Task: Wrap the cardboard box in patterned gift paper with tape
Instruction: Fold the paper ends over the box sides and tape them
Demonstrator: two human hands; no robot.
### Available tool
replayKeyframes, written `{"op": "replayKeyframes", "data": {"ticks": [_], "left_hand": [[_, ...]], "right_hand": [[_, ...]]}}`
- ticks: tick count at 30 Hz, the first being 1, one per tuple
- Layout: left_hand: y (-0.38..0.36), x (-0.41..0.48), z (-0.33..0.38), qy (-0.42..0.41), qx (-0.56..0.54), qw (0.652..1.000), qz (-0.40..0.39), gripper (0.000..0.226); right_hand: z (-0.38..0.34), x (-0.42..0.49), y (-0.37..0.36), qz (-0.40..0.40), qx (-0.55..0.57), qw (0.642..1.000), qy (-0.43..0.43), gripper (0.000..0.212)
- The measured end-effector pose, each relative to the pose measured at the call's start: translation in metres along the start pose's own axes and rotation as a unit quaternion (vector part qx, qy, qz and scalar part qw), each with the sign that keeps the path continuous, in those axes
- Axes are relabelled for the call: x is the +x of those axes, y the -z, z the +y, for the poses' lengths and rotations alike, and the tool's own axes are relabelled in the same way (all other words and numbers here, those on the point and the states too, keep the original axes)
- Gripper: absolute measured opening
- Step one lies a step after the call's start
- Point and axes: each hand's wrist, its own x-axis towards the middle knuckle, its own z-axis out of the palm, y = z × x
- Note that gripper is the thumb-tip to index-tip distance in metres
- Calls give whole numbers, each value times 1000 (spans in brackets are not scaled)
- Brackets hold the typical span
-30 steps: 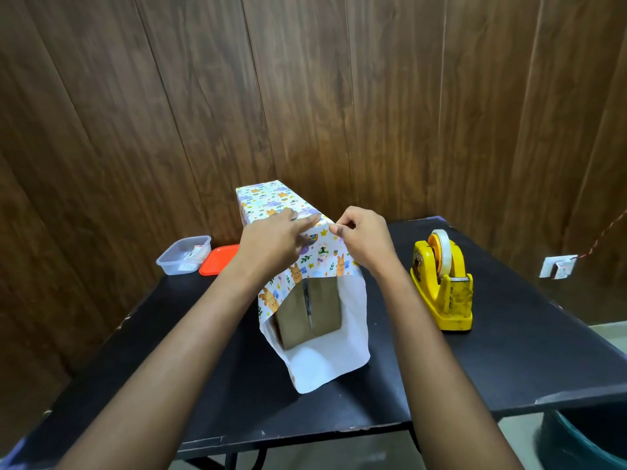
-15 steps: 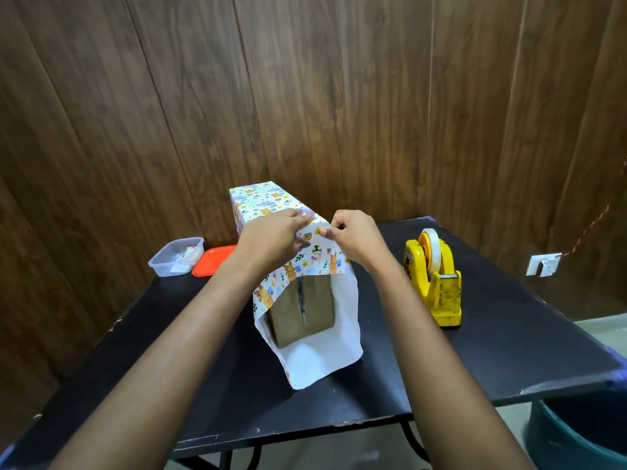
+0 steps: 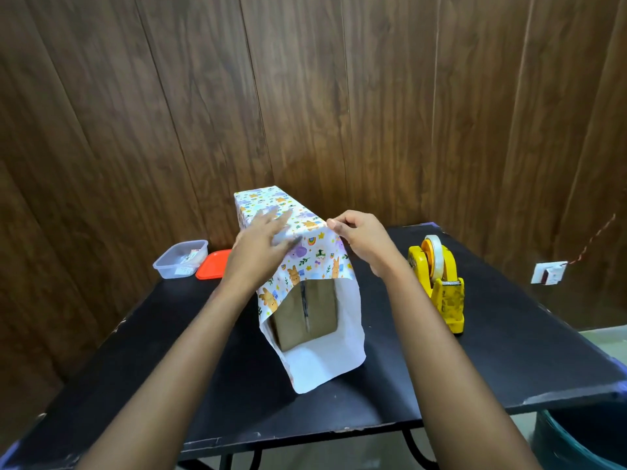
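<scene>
The cardboard box [image 3: 307, 315] lies left of the yellow tape dispenser [image 3: 441, 283], its near end uncovered. The right hand [image 3: 359, 237] pinches the gift paper [image 3: 315, 252]; the blurred left hand [image 3: 261, 249] seems spread flat on it. Next, the end flaps need folding and taping.

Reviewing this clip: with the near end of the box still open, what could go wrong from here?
The right hand alone pinches the gift paper at the top corner; the left hand lies flat and blurred, so the sheet may shift. The cardboard box end shows no tape, and the tape dispenser needs a free hand.
</scene>
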Motion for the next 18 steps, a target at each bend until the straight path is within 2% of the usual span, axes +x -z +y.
{"op": "replayKeyframes", "data": {"ticks": [1, 2, 4, 5, 6, 9, 12, 15, 17, 18], "left_hand": [[-2, -5, -6, 55, -104, 993, 32, 55], [-3, -11, -9, 115, -230, 965, 47, 57], [-5, -20, -8, 218, -464, 858, 20, 51], [-7, -20, -6, 244, -531, 812, -3, 45], [-6, -20, -2, 251, -560, 790, -19, 41], [-2, -1, 12, 205, -541, 814, -47, 35], [8, 28, 35, 172, -474, 857, -106, 26], [0, 55, 43, 136, -298, 925, -189, 31], [-19, 64, 43, 116, -205, 934, -268, 31], [-29, 64, 42, 102, -152, 937, -298, 30]], "right_hand": [[1, 0, 0, -20, 31, 999, -29, 30], [2, 2, 0, -43, 62, 995, -63, 36], [5, 3, -2, -98, 129, 979, -125, 45], [7, 3, -4, -116, 161, 970, -139, 46], [10, 2, -6, -123, 185, 964, -143, 45], [19, 2, -6, -93, 282, 944, -143, 42], [35, -2, -7, -78, 431, 886, -154, 39], [62, -10, -21, -52, 567, 802, -181, 35], [86, -17, -35, -21, 610, 761, -219, 31], [96, -22, -42, -4, 611, 752, -246, 29]]}}
